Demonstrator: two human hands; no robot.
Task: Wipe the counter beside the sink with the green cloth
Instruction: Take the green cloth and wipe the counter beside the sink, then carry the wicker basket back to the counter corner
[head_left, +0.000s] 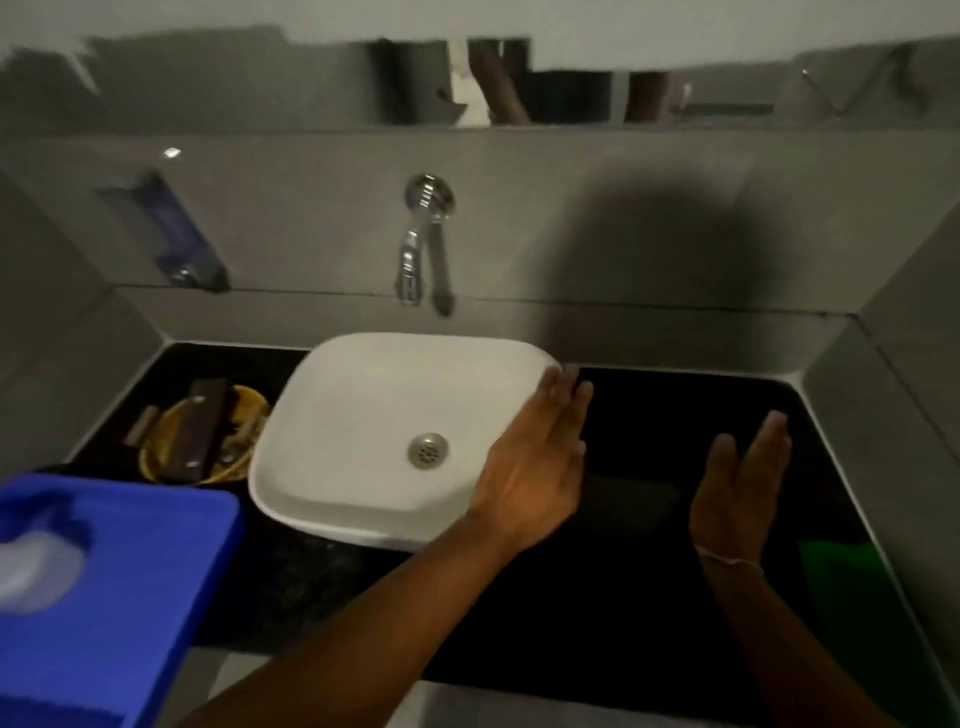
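Observation:
A white basin sink (353, 415) sits on a black counter (649, 415). My left hand (535, 467) hovers flat over the sink's right rim, fingers together and stretched, holding nothing. Over the dark counter to the right, my right hand (743, 488) is held open with its palm turned inward, also holding nothing. The green cloth (852, 587) lies on the counter at the right edge, just beside and below my right wrist, untouched by either hand.
A chrome tap (421, 239) juts from the grey tiled wall above the sink. Left of the sink stands a yellow dish (171, 457) with dark items in it. A blue plastic bin (119, 587) fills the lower left. Grey walls close in both counter ends.

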